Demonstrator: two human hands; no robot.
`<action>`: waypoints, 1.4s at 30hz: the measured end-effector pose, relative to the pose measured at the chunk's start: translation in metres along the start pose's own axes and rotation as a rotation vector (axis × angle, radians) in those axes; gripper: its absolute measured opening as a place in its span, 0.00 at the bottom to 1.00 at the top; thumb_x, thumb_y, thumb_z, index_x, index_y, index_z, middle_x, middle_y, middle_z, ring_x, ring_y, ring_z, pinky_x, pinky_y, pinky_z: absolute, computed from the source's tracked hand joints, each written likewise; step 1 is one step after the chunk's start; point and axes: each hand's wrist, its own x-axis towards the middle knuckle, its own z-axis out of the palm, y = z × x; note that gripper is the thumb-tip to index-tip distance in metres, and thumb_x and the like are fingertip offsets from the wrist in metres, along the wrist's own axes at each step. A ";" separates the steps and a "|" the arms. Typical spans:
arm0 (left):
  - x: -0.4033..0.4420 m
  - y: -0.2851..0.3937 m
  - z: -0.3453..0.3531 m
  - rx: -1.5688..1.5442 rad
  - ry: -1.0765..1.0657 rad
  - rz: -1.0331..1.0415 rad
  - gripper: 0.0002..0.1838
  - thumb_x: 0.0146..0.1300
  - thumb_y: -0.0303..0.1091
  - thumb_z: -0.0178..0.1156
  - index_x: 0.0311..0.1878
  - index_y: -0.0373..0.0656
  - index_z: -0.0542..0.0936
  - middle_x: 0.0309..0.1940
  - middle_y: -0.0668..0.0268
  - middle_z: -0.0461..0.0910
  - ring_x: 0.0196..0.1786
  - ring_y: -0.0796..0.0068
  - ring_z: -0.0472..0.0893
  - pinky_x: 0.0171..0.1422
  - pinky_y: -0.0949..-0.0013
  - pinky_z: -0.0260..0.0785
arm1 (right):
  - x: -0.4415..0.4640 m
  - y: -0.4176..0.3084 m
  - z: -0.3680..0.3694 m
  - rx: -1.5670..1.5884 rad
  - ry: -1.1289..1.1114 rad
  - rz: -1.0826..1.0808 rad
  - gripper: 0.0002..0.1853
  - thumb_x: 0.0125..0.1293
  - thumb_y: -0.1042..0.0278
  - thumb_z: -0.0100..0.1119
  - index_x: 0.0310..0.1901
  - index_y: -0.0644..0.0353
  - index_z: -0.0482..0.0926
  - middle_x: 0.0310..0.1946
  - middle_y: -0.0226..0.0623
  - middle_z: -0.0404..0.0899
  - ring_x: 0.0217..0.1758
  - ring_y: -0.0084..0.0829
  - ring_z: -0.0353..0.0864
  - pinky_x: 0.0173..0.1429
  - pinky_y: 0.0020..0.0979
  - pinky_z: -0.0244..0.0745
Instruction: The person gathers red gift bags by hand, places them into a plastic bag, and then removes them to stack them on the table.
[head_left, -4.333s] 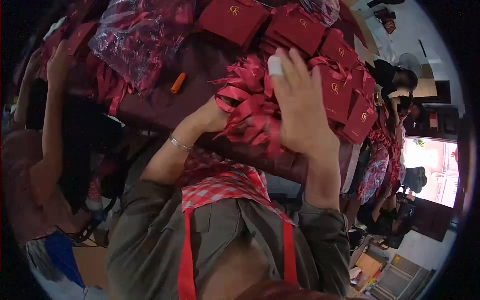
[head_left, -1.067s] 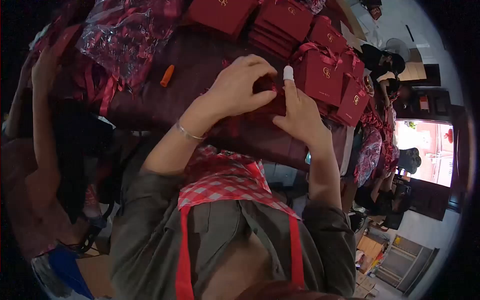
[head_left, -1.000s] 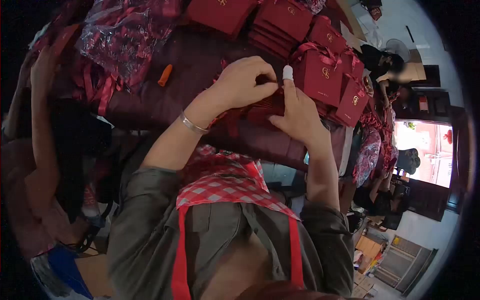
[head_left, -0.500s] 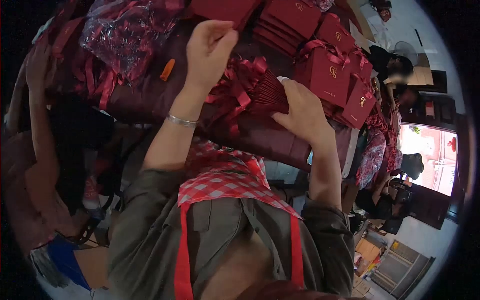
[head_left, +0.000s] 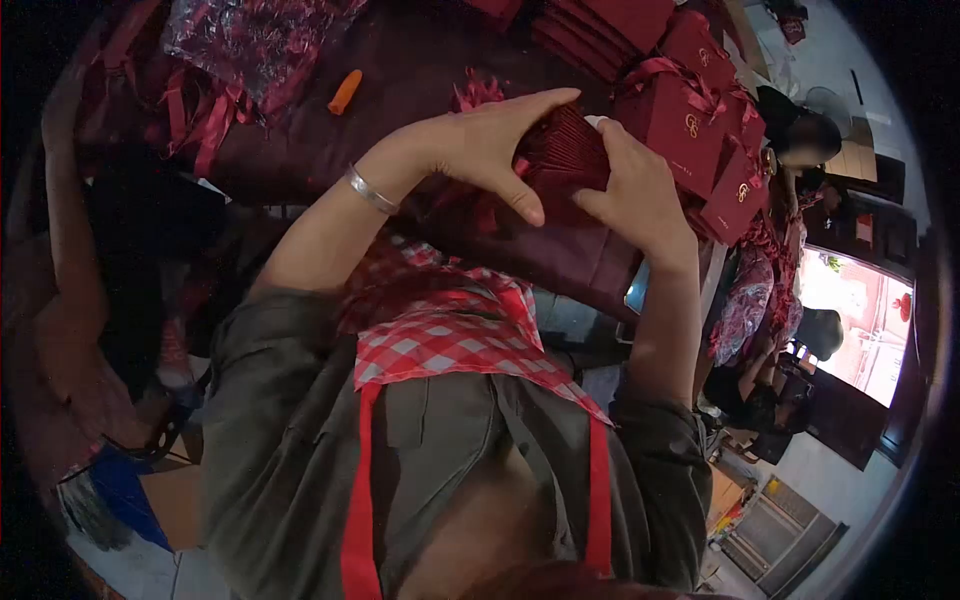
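While the upright gift bags (head_left: 683, 145) at one o'clock, with satin ribbons (head_left: 672, 75) at their tops, look finished, the packed row of dark-red bags (head_left: 565, 150) at twelve o'clock is gathered edge to edge; whether every one has its ribbon, or how many are left, cannot be told. That row lies between the two hands. The left hand (head_left: 480, 145) is spread wide around its nine o'clock side, contact unclear; the right hand (head_left: 640, 190), apart from the left, sits at its three o'clock edge, thumb parted from the fingers, neither hand visibly clamped.
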 end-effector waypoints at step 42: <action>-0.046 0.021 -0.008 0.869 -0.297 -0.409 0.34 0.48 0.39 0.65 0.61 0.46 0.68 0.38 0.61 0.78 0.49 0.61 0.76 0.50 0.56 0.59 | -0.001 -0.020 -0.006 -0.051 -0.129 -0.262 0.31 0.42 0.71 0.66 0.52 0.61 0.70 0.38 0.42 0.78 0.44 0.42 0.78 0.44 0.40 0.76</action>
